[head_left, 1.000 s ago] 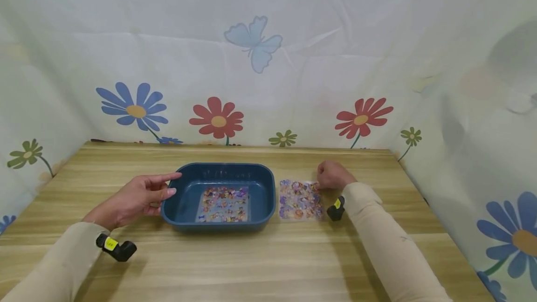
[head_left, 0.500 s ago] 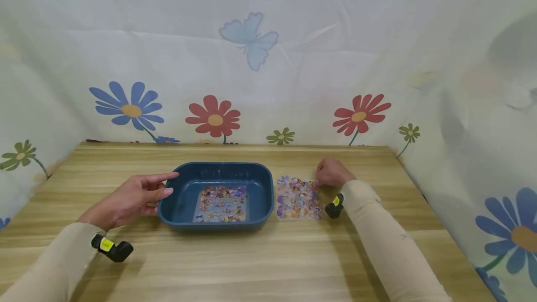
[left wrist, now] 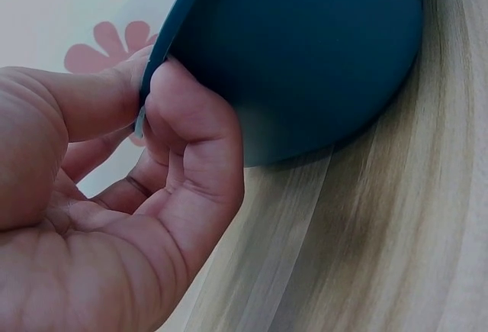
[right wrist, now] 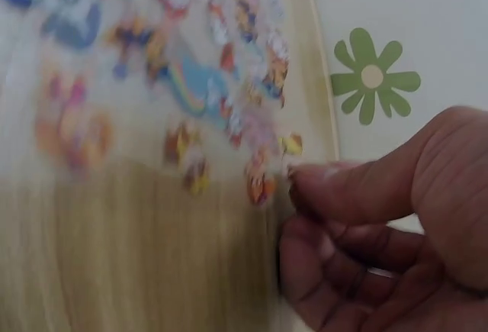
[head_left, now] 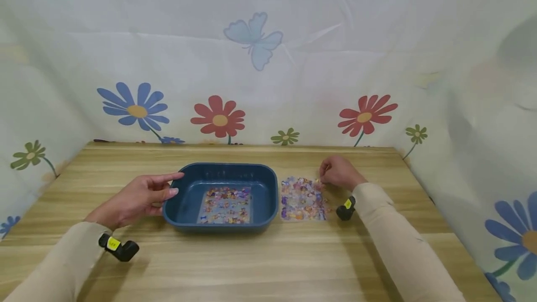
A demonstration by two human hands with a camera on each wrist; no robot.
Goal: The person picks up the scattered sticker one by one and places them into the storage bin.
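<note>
A dark blue rectangular basin (head_left: 221,228) stands on the table, a clear sticker sheet (head_left: 227,205) with small colourful cartoon figures lying flat inside it. My left hand (head_left: 136,198) pinches its left rim between thumb and curled fingers, as the left wrist view shows up close (left wrist: 175,172). Right of the basin is another sticker sheet (head_left: 303,199), see-through and printed with colourful figures. At its far right corner my right hand (head_left: 341,173) pinches the edge with thumb and index finger. Up close, this sheet (right wrist: 194,80) is blurred; whether several sheets overlap I cannot tell.
The wood-grain table (head_left: 251,264) reaches back to a white cloth (head_left: 319,83) printed with flowers and a butterfly. Cloth also hangs at both sides. Each sleeve carries a small black camera, one on the left wrist (head_left: 119,247) and one on the right (head_left: 346,209).
My right hand has turned a little and shifted slightly right and back, and the sheet's right edge now appears spread or lifted. The left hand stays at the basin's rim.
</note>
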